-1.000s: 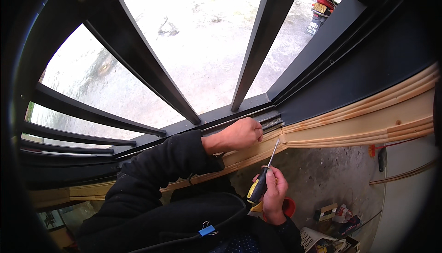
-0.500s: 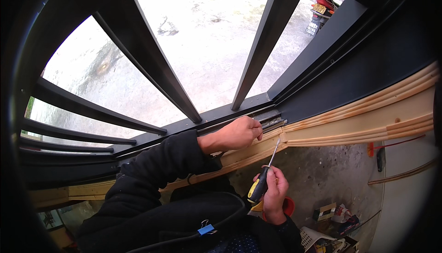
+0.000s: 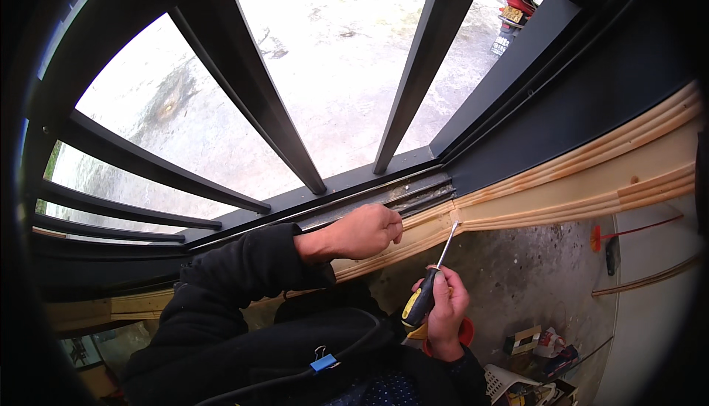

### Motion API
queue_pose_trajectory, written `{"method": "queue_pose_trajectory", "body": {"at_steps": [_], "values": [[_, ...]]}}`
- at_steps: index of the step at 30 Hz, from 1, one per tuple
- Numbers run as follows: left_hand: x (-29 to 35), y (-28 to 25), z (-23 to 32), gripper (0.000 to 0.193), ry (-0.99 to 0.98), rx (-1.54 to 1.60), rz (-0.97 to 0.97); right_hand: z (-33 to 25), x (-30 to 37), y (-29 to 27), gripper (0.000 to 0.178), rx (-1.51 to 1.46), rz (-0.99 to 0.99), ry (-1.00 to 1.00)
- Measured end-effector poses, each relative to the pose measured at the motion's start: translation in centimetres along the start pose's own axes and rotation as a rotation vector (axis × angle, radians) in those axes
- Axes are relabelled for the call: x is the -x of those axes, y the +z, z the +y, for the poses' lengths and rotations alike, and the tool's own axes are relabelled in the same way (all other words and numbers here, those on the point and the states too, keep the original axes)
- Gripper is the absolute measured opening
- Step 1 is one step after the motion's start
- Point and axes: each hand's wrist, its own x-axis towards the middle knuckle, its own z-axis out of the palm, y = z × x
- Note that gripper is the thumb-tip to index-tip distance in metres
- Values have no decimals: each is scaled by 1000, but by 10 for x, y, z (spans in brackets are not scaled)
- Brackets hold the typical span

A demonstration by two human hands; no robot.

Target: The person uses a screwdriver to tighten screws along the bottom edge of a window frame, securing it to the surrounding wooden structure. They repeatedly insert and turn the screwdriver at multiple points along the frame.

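In my right hand is a screwdriver with a black and yellow handle, its fingers wrapped round the grip. The metal shaft slants up, and its tip is at the corner joint of the pale wooden trim. Further left, my left hand hovers over the trim with its fingers curled together. Whatever those fingers hold, if anything, is hidden. Just beyond it runs the dark sliding track of the window frame, with grit in its grooves.
Dark window bars rise beyond the sill. Outside, a parked motorbike stands on concrete. Below the trim are a red bucket, a white plastic basket and several small boxes on the floor. A blue binder clip holds a cable against my clothing.
My left hand has drawn back to the left and toward me, uncovering more of the track. The screwdriver remains in my right hand, with its tip still at the joint. The view has shifted slightly.
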Motion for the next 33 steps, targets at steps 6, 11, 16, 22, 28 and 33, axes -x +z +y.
{"method": "queue_pose_trajectory", "body": {"at_steps": [6,11,16,22,28,33], "values": [[-18,-7,-6,30,4,-73,96,-1,3,-7,31,-34,-24,69],[-42,-1,-6,27,-17,-56,69,2,1,-8,32,-22,-26,76],[-63,7,-1,27,-24,-99,67,5,-1,-6,33,-16,-8,53],[-58,4,-1,26,8,18,46,4,-6,-6,33,-25,-22,76],[-58,4,-5,27,22,38,41,3,-9,-6,33,-19,-49,85],[-57,4,-5,28,45,81,36,1,-10,-5,33,-13,-45,87]]}}
